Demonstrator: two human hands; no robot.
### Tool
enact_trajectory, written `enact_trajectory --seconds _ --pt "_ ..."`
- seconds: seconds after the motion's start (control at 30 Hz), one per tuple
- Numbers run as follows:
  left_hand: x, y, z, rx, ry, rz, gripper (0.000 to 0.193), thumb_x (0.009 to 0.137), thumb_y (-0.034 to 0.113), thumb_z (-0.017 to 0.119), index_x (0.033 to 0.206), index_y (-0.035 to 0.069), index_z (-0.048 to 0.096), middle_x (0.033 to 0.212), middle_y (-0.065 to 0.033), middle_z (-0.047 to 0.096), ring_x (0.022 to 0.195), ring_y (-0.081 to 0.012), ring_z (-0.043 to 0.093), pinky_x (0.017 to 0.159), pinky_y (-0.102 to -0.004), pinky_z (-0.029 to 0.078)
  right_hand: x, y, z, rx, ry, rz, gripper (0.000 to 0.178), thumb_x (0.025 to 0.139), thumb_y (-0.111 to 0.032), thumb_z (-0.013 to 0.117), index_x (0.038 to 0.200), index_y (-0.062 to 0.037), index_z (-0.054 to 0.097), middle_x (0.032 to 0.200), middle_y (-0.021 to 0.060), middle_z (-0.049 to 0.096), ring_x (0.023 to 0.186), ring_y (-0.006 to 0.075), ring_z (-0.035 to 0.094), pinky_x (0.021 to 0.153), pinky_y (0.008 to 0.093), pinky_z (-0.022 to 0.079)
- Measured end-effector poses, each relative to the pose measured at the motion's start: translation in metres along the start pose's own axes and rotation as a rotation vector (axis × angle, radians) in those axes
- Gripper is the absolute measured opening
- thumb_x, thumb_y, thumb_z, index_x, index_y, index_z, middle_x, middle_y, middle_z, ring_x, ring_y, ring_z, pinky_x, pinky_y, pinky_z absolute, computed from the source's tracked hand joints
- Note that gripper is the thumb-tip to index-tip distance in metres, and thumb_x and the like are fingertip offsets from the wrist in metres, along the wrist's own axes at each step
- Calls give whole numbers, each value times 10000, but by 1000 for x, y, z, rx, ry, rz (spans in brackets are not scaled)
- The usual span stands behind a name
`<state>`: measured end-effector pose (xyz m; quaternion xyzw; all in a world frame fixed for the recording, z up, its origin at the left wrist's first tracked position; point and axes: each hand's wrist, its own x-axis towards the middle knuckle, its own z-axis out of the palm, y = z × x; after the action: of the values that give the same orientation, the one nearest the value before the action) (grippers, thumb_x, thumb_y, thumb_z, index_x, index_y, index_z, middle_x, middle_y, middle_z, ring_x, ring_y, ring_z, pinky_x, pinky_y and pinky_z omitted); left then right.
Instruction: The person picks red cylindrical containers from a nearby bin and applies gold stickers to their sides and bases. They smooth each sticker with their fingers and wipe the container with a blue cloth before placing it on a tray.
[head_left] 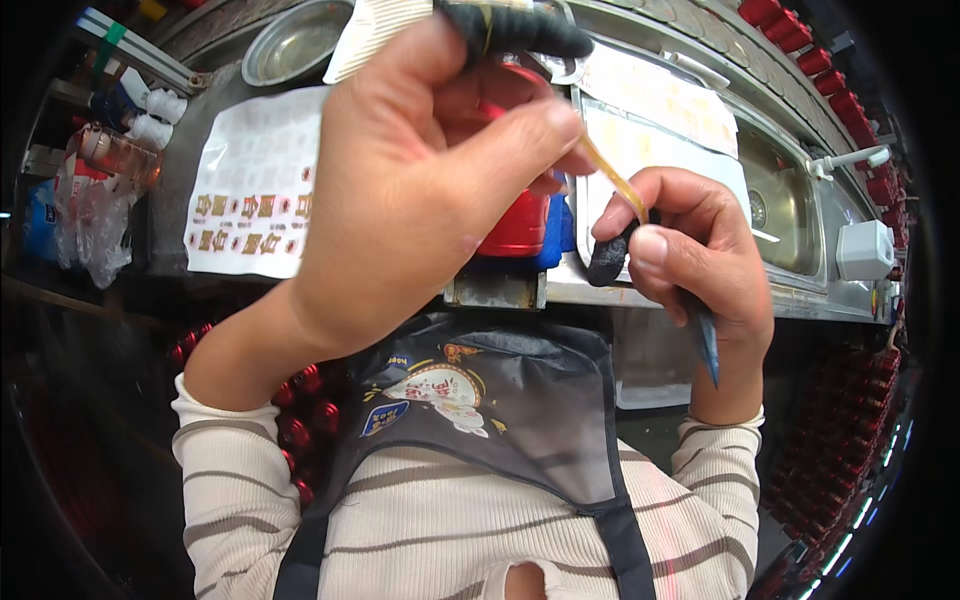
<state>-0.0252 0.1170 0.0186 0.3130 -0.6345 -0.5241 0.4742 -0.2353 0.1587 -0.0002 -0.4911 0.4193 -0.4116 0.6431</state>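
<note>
Left hand [405, 185], half-curled, and right hand [705, 240], pinched, hold a yellow strip [617, 181] between fingertips; likely light, soft; grip its ends.

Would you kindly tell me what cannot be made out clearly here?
Head view, yellow strip: its upper end is hidden behind the left hand.
Head view, red container: partly hidden by the left hand.
Head view, printed sheet: right part hidden by the same hand.
Head view, dark pointed piece: upper end hidden by the right hand.
</note>
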Motion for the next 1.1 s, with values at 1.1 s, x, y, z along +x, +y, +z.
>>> enact_trajectory --seconds 1.1 --pt "-92 -106 -32 212 259 -177 454 894 43 658 1331 4 541 1185 -80 621 1109 -145 547 971 -307 416 -8 94 23 -84 364 39 82 918 -28 644 850 4 610 790 -42 557 679 1 460 583 167 337"
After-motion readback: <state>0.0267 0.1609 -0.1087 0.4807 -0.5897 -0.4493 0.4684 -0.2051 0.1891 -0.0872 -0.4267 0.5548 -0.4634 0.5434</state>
